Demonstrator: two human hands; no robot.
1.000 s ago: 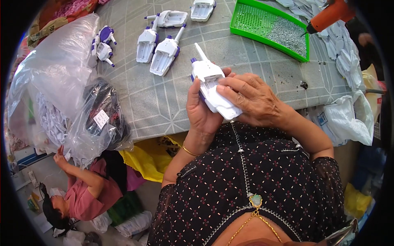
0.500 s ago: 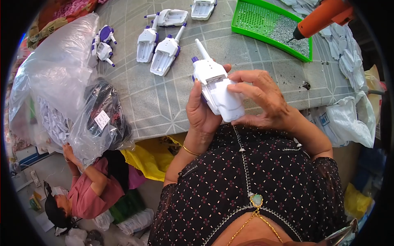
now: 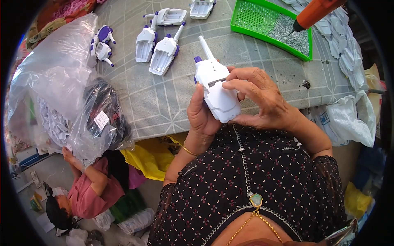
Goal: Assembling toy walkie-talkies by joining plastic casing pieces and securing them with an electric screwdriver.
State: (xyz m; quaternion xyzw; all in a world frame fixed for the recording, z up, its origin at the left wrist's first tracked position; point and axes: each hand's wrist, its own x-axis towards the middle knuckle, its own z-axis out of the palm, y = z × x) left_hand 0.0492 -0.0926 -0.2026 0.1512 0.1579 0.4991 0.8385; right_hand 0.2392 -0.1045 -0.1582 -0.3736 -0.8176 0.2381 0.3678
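Note:
A white toy walkie-talkie [image 3: 216,88] with a white aerial and purple knob is held upright in front of me, over the near edge of the table [image 3: 164,102]. My left hand [image 3: 202,117] grips it from the left side and underneath. My right hand [image 3: 262,98] wraps its right side, fingertips pressing on the front face near a small slot.
Several open white-and-purple toy shells [image 3: 158,45] lie on the patterned cloth. A green tray [image 3: 271,25] of small screws sits at the back right, an orange electric screwdriver [image 3: 314,11] hanging over it. Clear bags of parts [image 3: 61,94] stand left; a person [image 3: 82,192] sits below on the floor.
The walkie-talkie has turned more upright, showing its front face. My right hand slid from covering the body to its right side. The screwdriver swung left a little.

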